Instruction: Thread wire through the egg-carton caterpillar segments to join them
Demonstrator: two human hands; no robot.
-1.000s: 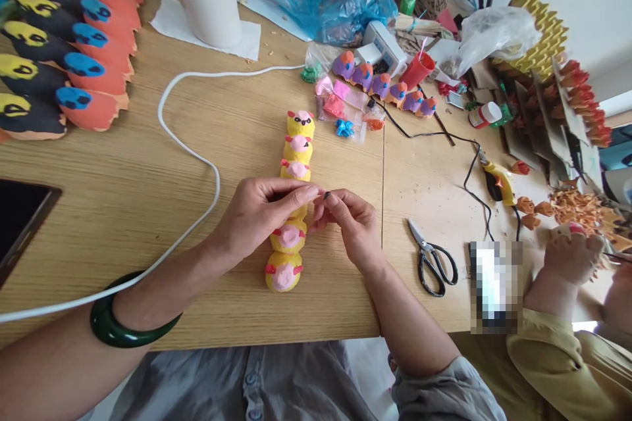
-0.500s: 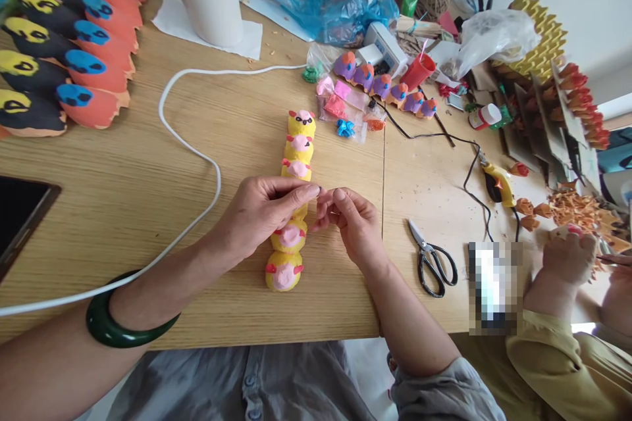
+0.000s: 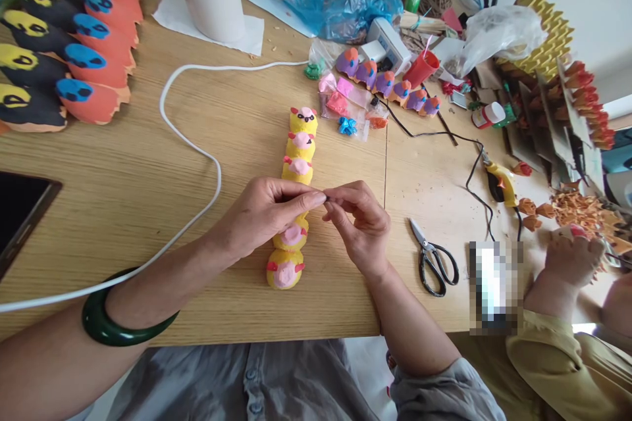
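A column of yellow bumps with pink patches and red bits (image 3: 286, 270) lies on the wooden table (image 3: 237, 118); the farthest bump bears black marks. Over its middle, my left hand (image 3: 264, 214) is closed, thumb and forefinger pinched on a tiny dark bit (image 3: 326, 198). From the right, my right hand (image 3: 363, 227) meets it, fingers bent, their tips at the same dark bit. What exactly the bit is cannot be made out. The two hands hide part of the column.
Scissors (image 3: 432, 256) lie right of my right hand. A white cable (image 3: 217, 171) curves across the left side. Small clay packets (image 3: 338, 102) and a purple-orange strip (image 3: 382, 83) sit farther back. Another person's hand (image 3: 573, 256) is at the far right, near orange pieces (image 3: 575, 210).
My right hand has shifted slightly up and right, its fingers now closing at my left fingertips. The dark bit shows more clearly between them.
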